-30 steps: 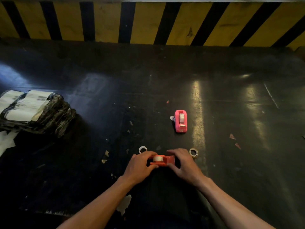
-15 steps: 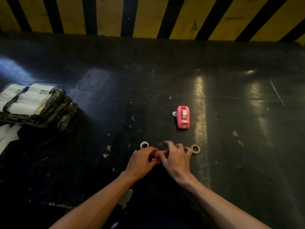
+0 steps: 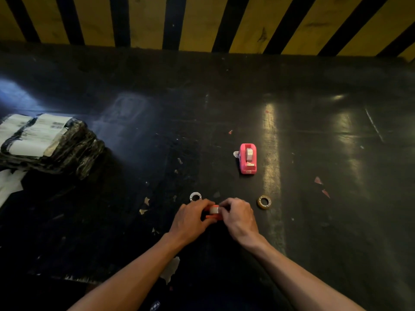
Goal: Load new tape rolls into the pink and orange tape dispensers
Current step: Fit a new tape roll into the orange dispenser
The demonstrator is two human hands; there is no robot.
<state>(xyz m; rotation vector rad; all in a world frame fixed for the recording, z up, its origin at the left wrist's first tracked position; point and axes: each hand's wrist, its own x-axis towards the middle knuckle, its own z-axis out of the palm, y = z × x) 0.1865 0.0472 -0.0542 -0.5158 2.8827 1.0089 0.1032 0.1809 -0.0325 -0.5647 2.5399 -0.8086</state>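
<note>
Here, both hands (image 3: 215, 217) gripping orange dispenser (image 3: 213, 213), package labels (image 3: 36, 136) unreadable

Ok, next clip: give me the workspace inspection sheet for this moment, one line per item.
Surface: dark, glossy table, scuffed, with paper scraps and glare streaks.
Job's things: pink dispenser standing alone with a roll in it; orange dispenser with a roll, held between both hands.
Clutter: white ring by the left hand; brownish tape roll right of the hands; black-wrapped bundle with white labels at far left.
Grippers: left hand and right hand both closed on the orange dispenser.
Cables: nothing seen.
Surroundings: yellow and black striped wall behind the table.
</note>
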